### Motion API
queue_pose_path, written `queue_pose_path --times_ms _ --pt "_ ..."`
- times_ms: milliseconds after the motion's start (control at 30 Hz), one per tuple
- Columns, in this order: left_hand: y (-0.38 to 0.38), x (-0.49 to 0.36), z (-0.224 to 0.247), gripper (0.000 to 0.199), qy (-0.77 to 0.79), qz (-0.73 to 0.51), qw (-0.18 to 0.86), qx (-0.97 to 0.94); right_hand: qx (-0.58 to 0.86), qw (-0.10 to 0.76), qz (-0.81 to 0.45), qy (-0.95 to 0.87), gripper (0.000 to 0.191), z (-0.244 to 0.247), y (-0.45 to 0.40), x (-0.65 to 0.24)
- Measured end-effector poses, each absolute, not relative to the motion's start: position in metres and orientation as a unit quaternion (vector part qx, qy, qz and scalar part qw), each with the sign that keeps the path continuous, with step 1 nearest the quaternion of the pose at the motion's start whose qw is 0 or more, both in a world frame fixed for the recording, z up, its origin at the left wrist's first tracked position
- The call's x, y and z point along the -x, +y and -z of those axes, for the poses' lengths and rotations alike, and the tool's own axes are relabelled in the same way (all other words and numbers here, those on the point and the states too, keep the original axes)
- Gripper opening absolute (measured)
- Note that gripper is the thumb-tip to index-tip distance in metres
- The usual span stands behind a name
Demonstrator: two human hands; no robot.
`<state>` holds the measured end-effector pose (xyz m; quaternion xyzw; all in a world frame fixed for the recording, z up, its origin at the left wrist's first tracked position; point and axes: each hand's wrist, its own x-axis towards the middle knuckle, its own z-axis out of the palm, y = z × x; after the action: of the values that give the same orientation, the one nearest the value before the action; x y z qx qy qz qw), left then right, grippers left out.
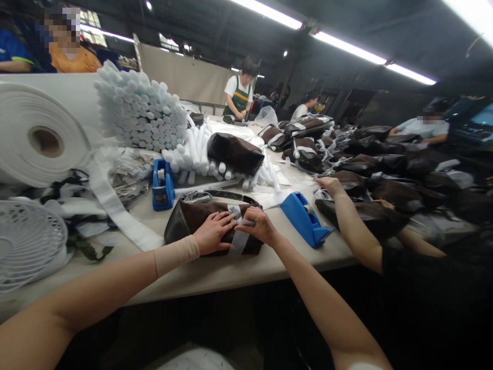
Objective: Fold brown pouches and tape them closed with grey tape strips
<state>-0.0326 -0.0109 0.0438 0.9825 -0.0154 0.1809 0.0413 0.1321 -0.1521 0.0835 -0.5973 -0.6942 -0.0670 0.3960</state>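
Note:
A dark brown glossy bag (194, 224) lies flat on the pale table (215, 272), right in front of me. My left hand (213, 233) rests on it with its fingers spread, holding nothing. My right hand (258, 226) sits on the bag's right part, its fingers curled over a pale strip (239, 241) that crosses the bag. The strip's upper end is hidden under those fingers. A blue tape dispenser (304, 220) lies on its side to the right of my right hand, not touching it.
A second blue tape dispenser (162, 185) stands left of the bag. Behind it are a large white foam roll (42, 139) and stacked white rolled tubes (140, 108). A co-worker's hand (327, 186) reaches in on the right, beside a heap of dark bags (377, 174).

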Motion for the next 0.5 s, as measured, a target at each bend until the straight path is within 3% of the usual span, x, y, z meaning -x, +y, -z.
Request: queue_pose_path --times_ms 233,500 --pt "-0.012 0.033 -0.047 0.078 -0.015 -0.171 0.052 -0.984 0.627 0.397 -0.036 -0.669 0.051 -0.069 -0.121 -0.159" --pt "-0.01 0.033 -0.047 0.072 -0.015 -0.176 0.132 -0.975 0.63 0.358 -0.035 -0.688 0.04 -0.071 -0.11 -0.164"
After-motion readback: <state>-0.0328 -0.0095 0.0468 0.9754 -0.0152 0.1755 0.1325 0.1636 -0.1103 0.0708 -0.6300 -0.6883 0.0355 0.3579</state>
